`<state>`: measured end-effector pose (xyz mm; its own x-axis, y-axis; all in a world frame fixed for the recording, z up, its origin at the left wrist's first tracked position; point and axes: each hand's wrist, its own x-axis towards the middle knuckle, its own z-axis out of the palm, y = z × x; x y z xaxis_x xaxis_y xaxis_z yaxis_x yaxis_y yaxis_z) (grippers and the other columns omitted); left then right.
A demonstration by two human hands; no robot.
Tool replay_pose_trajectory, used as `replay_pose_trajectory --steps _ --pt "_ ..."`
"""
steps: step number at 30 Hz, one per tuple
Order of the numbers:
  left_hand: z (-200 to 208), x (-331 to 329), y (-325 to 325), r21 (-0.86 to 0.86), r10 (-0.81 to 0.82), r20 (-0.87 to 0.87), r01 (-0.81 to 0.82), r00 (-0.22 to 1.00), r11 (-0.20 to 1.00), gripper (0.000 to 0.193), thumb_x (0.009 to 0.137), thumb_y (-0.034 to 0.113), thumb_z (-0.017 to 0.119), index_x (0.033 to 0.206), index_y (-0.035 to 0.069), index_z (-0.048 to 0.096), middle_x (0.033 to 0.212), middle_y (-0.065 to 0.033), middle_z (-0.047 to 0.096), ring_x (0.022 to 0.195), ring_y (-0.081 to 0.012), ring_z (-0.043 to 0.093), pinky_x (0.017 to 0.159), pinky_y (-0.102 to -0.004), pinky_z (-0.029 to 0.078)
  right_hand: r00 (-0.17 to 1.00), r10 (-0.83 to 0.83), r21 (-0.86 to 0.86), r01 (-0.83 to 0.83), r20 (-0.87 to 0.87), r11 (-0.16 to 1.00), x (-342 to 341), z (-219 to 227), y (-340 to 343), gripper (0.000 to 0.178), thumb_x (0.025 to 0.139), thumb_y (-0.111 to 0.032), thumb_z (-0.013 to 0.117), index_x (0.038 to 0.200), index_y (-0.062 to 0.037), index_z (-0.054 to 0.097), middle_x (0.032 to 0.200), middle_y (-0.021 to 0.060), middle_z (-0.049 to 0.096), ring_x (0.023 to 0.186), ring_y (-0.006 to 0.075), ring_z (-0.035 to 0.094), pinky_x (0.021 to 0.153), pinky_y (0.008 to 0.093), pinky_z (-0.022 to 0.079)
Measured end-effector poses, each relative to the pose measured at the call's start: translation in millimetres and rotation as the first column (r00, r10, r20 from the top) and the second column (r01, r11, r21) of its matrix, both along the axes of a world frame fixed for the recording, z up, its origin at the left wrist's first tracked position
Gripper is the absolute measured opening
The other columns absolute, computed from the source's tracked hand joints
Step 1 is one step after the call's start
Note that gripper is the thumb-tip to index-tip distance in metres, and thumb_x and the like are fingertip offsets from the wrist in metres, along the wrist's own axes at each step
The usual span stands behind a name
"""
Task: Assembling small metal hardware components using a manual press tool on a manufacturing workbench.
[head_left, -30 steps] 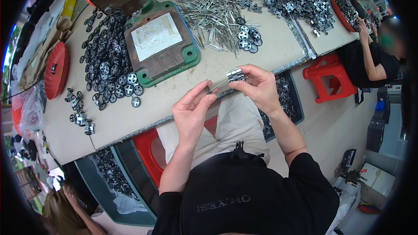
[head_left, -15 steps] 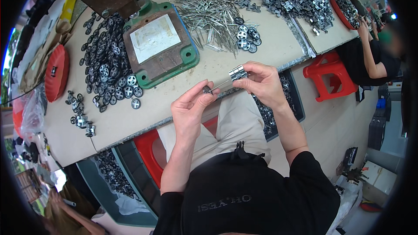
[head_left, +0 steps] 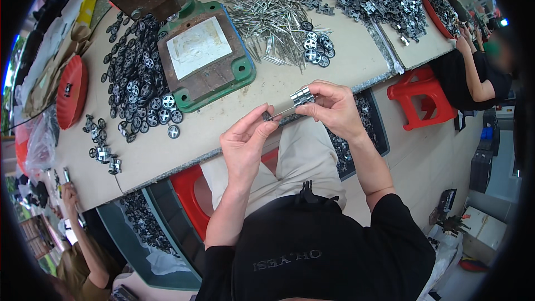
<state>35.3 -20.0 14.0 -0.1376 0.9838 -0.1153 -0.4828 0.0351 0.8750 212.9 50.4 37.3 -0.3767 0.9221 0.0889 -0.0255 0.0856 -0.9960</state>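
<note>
In front of my lap, at the table's front edge, both hands are raised close together. My left hand (head_left: 244, 144) pinches a small black toy wheel (head_left: 267, 116) between thumb and fingertips. A thin metal axle (head_left: 285, 112) sticks out from that wheel toward the right. My right hand (head_left: 336, 112) is closed on a shiny silver block-like part (head_left: 302, 96) with ridged sides. The axle's right end reaches the right fingertips beneath the silver part; whether it enters that part is hidden.
A green press base (head_left: 244, 82) stands beyond my hands, with heaped black wheels (head_left: 134, 72) left of it. Metal axles (head_left: 267, 17) and grey parts (head_left: 368, 0) are piled to its right. Assembled wheel pieces (head_left: 102, 153) lie at left, near a red tray (head_left: 72, 92). Co-workers sit on both sides.
The silver part has shifted slightly left and tilted in my right fingers. My left hand has barely moved. At the far left, a co-worker's arm has risen to the table edge.
</note>
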Motion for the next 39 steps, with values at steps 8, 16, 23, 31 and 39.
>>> replay_pose_trajectory --steps 8,16,23,31,39 --pt "-1 1 -2 0.021 0.036 -0.059 -0.035 0.998 0.999 0.033 0.082 -0.007 0.061 0.114 -0.007 0.057 0.104 -0.0156 0.064 0.09 -0.0193 0.064 0.083 -0.0288 0.052 0.998 0.037 -0.082 -0.032 0.05 0.996 -6 7 -4 0.017 0.077 0.001 0.068 0.093 0.0057 0.064 0.086 0.0049 0.062 0.073 0.0053 0.057 0.059 0.0194 0.046" --pt "0 9 -2 0.0 0.019 -0.102 -0.019 0.995 1.0 0.033 0.082 -0.005 0.062 0.115 -0.007 0.057 0.1 -0.0129 0.065 0.088 -0.0147 0.063 0.081 -0.0264 0.052 0.964 0.079 0.1 -0.108 0.254 0.989 -17 -8 -7 0.018 0.078 0.002 0.067 0.095 0.0045 0.064 0.084 0.0043 0.063 0.073 0.0071 0.059 0.058 0.0191 0.048" --pt "-12 1 4 -0.036 -0.023 0.163 0.029 0.986 0.999 0.034 0.085 0.002 0.061 0.117 -0.005 0.054 0.107 -0.0131 0.062 0.094 -0.0179 0.062 0.085 -0.0308 0.052 0.992 0.049 -0.114 -0.035 0.117 0.993 -14 -2 -7 0.02 0.078 -0.006 0.07 0.096 0.001 0.066 0.082 0.0038 0.063 0.069 0.0058 0.056 0.057 0.0202 0.044" --pt "-16 -6 5 -0.045 -0.097 0.295 0.115 0.951 0.992 0.029 0.09 0.004 0.053 0.118 -0.002 0.053 0.112 -0.0141 0.059 0.099 -0.0237 0.061 0.086 -0.0349 0.054 0.777 -0.319 0.425 0.074 0.542 0.902 16 13 38 0.025 0.074 -0.005 0.067 0.098 -0.0008 0.065 0.093 0.0083 0.064 0.075 0.0167 0.059 0.067 0.0261 0.046" --pt "-19 -6 6 -0.045 -0.114 0.272 0.131 0.955 0.99 0.027 0.089 0.004 0.054 0.116 0.0 0.055 0.111 -0.0128 0.06 0.098 -0.0226 0.061 0.084 -0.0342 0.053 0.53 -0.359 0.565 -0.297 0.768 0.77 22 -9 84 0.038 0.072 -0.005 0.066 0.109 -0.0033 0.058 0.105 0.0116 0.058 0.099 0.0281 0.055 0.082 0.0371 0.046"
